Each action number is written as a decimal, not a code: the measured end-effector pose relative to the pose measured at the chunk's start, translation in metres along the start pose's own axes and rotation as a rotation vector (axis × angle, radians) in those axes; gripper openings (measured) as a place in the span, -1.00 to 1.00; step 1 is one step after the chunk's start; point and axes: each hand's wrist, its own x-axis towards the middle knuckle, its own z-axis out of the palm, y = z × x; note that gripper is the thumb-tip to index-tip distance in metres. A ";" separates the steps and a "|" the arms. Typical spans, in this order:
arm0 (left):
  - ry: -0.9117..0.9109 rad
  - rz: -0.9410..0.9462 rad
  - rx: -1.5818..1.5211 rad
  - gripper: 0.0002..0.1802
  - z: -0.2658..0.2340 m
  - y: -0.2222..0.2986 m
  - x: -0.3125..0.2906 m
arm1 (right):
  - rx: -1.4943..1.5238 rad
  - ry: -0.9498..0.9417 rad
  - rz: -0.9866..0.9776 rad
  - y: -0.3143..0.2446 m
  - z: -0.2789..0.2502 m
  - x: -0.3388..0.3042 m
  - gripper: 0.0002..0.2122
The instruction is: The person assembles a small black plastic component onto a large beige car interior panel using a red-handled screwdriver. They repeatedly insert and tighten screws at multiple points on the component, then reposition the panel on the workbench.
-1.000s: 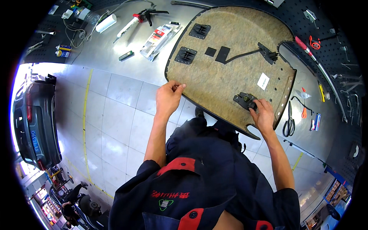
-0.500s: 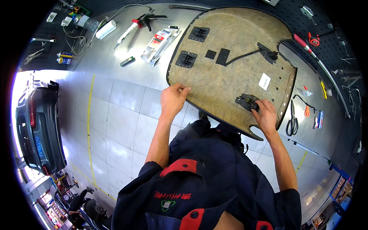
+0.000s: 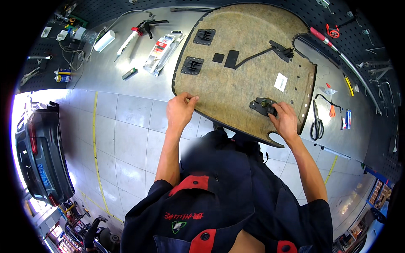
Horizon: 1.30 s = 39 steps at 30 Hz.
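A large brown fibre-backed trim panel (image 3: pixel 236 38) with a black edge lies on the metal bench, its near edge overhanging. My left hand (image 3: pixel 181 110) pinches that near edge at the panel's left corner, fingers closed on it. On the right part of the panel sits a black mounting bracket (image 3: pixel 262 105) with a rounded part on its right side. The fingers and thumb of my right hand (image 3: pixel 285 118) are closed around that rounded part. Black ribbed plates (image 3: pixel 204 36), flat black pads (image 3: pixel 231 59), a strap leading to another black bracket (image 3: pixel 282 50) and a white label (image 3: pixel 280 82) are fixed to the panel.
Left on the bench are a caulking gun (image 3: pixel 136 36), a packet (image 3: pixel 160 52), a white roll (image 3: pixel 104 41) and a green-black marker-like object (image 3: pixel 129 73). Right of the panel lie black scissors (image 3: pixel 317 124) and a small blue tube (image 3: pixel 348 119). A dark car (image 3: pixel 44 152) stands at far left.
The whole view has shifted, so the bench and panel appear farther left. Both hands keep their holds on the panel edge and the bracket.
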 end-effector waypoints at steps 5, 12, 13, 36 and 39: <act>0.048 0.046 0.081 -0.76 -0.004 0.040 0.002 | -0.005 0.009 -0.006 0.002 0.000 -0.001 -0.62; -0.067 0.411 -0.040 -0.74 0.036 0.074 0.055 | -0.013 0.019 -0.017 0.005 0.005 0.000 -0.63; -0.057 0.437 -0.026 -0.74 0.043 0.082 0.064 | -0.016 0.017 -0.019 0.006 0.008 0.000 -0.63; -0.049 0.635 0.477 -0.79 0.118 0.120 0.119 | 0.016 0.072 -0.004 0.002 0.006 -0.004 -0.69; -0.007 0.646 0.583 -0.79 0.118 0.131 0.104 | -0.003 0.049 0.020 0.003 0.006 -0.007 -0.66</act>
